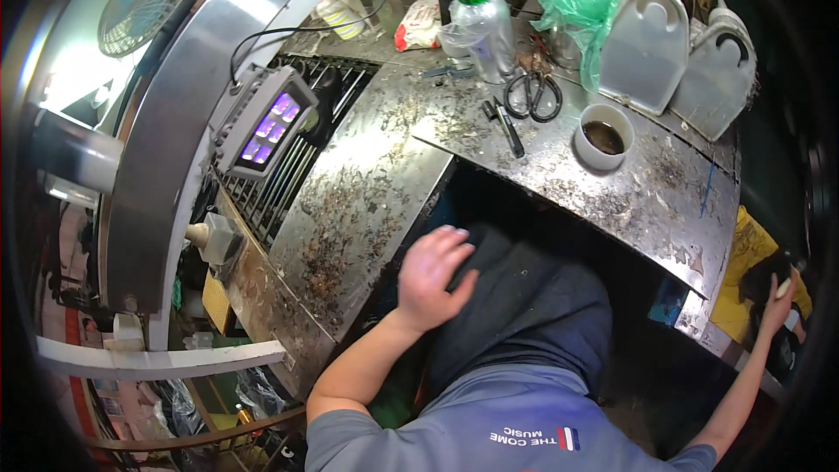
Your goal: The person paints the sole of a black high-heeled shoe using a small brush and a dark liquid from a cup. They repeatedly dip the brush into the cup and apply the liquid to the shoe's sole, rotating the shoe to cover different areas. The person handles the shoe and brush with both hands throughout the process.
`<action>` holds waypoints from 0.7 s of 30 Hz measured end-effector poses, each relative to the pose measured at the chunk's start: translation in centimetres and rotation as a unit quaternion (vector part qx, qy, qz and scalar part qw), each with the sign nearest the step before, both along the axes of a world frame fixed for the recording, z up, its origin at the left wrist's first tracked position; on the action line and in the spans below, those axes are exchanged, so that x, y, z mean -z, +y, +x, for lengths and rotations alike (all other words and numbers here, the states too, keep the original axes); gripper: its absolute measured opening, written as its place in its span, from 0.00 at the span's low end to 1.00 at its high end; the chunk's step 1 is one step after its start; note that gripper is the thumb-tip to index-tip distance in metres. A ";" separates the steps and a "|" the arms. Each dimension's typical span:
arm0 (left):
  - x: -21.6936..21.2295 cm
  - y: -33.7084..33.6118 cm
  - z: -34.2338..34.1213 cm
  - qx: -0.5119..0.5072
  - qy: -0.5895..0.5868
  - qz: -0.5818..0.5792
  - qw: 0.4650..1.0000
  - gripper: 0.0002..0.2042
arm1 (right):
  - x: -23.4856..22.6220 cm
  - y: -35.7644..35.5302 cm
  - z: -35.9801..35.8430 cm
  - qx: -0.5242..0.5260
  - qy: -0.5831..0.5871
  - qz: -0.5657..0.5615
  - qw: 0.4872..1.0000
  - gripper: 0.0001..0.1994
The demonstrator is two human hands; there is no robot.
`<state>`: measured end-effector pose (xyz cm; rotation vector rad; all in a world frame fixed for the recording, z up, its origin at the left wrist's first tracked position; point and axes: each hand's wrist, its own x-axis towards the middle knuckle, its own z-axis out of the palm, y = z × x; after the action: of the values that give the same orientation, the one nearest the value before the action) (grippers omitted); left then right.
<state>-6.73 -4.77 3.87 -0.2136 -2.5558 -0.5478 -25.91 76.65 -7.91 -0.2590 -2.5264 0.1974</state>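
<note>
Over my lap, beside the workbench's inner edge, my left hand (437, 275) hangs in the air with fingers apart and nothing in it. My right arm stretches out to the far right. There my right hand (775, 304) is closed near a small pale piece (783, 288), next to a dark object and a yellow cloth or bag (752, 249). What exactly its fingers hold is too small and dim to make out. The stained metal workbench (393, 157) bears black-handled scissors (533, 96), a black marker pen (508, 129) and a white cup (603, 137) with dark liquid.
A lamp with purple lights (266, 127) stands over a metal grate (350, 92) at the left. Along the back are a green-lidded jar (489, 31), another jar in green plastic (572, 13) and two whitish plastic jugs (647, 44). A fan (147, 7) sits at the upper left.
</note>
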 end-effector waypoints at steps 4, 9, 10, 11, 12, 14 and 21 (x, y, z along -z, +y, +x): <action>-0.1 3.5 -2.1 0.146 -0.013 0.053 0.988 0.22 | -4.0 5.2 3.1 -0.043 0.088 0.112 0.989 0.25; -1.4 8.6 -3.4 0.232 -0.077 0.181 0.953 0.32 | -18.9 -21.5 6.4 -0.084 0.191 -0.122 0.970 0.27; -1.9 9.8 -3.9 0.244 -0.086 0.196 0.946 0.34 | -19.4 -25.2 7.2 -0.105 0.195 -0.144 0.965 0.30; -2.1 10.7 -4.3 0.258 -0.095 0.210 0.938 0.41 | -19.9 -28.3 7.8 -0.170 0.190 -0.146 0.956 0.32; -2.6 11.4 -4.3 0.260 -0.122 0.214 0.934 0.48 | -20.4 -31.5 8.4 -0.238 0.179 -0.150 0.943 0.34; -3.2 12.9 -4.2 0.237 -0.126 0.246 0.931 0.54 | -22.1 -38.1 9.0 -0.369 0.149 -0.105 0.911 0.34; 1.2 10.9 -2.1 0.144 -0.149 0.448 0.870 0.38 | -19.7 -51.3 9.3 -0.551 0.028 -0.205 0.808 0.29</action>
<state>-8.79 6.16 2.63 -0.1765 -2.2494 -1.9225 -16.59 25.38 11.82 1.0780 -2.2240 1.1679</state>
